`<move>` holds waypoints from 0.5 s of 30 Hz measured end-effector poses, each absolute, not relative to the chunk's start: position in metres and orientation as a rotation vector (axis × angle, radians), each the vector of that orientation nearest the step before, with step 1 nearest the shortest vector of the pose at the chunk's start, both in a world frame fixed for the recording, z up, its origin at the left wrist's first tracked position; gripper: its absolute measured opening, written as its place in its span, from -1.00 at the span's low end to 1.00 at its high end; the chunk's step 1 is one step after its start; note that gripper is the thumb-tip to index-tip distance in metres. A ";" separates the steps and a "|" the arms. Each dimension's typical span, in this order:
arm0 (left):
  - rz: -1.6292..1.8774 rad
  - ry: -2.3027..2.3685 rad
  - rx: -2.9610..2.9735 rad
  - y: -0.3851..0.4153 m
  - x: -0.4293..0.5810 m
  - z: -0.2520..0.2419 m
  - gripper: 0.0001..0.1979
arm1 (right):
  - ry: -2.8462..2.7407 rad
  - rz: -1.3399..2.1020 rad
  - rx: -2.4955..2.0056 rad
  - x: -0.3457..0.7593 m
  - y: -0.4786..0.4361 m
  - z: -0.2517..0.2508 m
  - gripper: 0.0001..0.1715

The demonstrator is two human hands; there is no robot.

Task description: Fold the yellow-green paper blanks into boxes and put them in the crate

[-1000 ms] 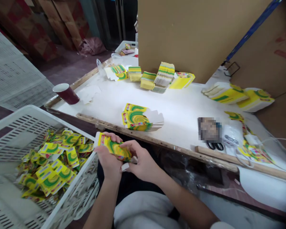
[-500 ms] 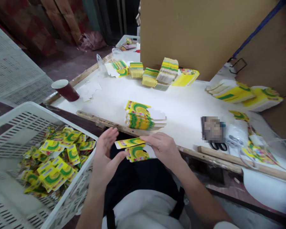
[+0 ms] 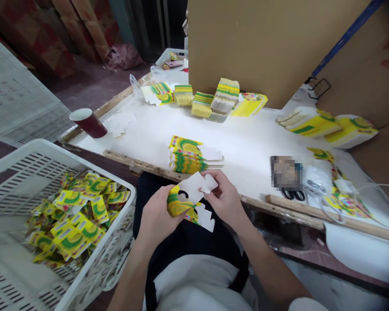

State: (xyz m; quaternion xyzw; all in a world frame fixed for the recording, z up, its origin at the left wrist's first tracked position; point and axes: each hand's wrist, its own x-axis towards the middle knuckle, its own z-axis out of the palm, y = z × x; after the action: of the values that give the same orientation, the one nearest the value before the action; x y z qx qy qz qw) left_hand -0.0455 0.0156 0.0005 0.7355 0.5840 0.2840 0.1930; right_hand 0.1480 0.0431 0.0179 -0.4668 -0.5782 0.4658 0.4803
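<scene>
My left hand is closed around the printed body of a yellow and green carton, held over my lap. White flaps stick out from the carton's right side, and a dark round cut-out shows in it. With fingers pinched, my right hand grips a white flap at that end. Just beyond my hands, a stack of flattened cartons in the same print lies near the table's front edge. To my left, a white plastic crate holds many small yellow and green packets.
On the white table stand a dark red cup and bundled carton stacks. More cartons lie at the right. Black-handled scissors and a clear plastic bag sit near the front right. A large cardboard sheet rises behind.
My left hand has closed from an open pose onto the carton. The carton has turned and opened out, its white flaps now facing right. My right hand has shifted to a flap.
</scene>
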 end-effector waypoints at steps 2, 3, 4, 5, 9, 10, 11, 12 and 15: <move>0.880 1.591 2.102 0.014 -0.041 0.002 -0.51 | -1.027 1.619 -0.969 0.139 0.043 0.005 -0.70; 0.923 1.568 2.092 0.012 -0.037 0.003 -0.51 | -0.853 1.798 -0.882 0.132 0.041 -0.002 -0.66; 0.965 1.554 2.064 0.011 -0.033 0.004 -0.50 | -0.699 1.929 -0.810 0.124 0.039 -0.008 -0.62; 0.997 1.551 2.026 0.010 -0.029 0.004 -0.48 | -0.678 2.000 -0.789 0.117 0.036 -0.015 -0.59; 1.004 1.596 1.974 0.011 -0.023 0.003 -0.30 | -0.596 2.082 -0.806 0.106 0.029 -0.027 -0.56; 0.996 1.622 1.992 0.013 -0.025 0.003 -0.27 | -0.642 1.974 -0.855 0.109 0.030 -0.025 -0.56; 0.988 1.654 2.015 0.014 -0.027 0.002 -0.24 | -0.722 1.812 -0.914 0.115 0.032 -0.022 -0.56; 0.974 1.689 2.041 0.016 -0.030 0.001 -0.22 | -0.816 1.614 -0.967 0.121 0.034 -0.017 -0.56; 0.881 1.798 2.156 0.021 -0.034 -0.003 -0.23 | -1.059 1.232 -1.039 0.135 0.037 0.000 -0.61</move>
State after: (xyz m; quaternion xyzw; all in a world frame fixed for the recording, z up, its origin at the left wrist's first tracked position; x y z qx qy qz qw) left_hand -0.0345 0.0211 -0.0030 0.7291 0.6081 0.2979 0.0992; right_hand 0.1346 0.0369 0.0003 -0.4427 -0.4510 0.5247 0.5703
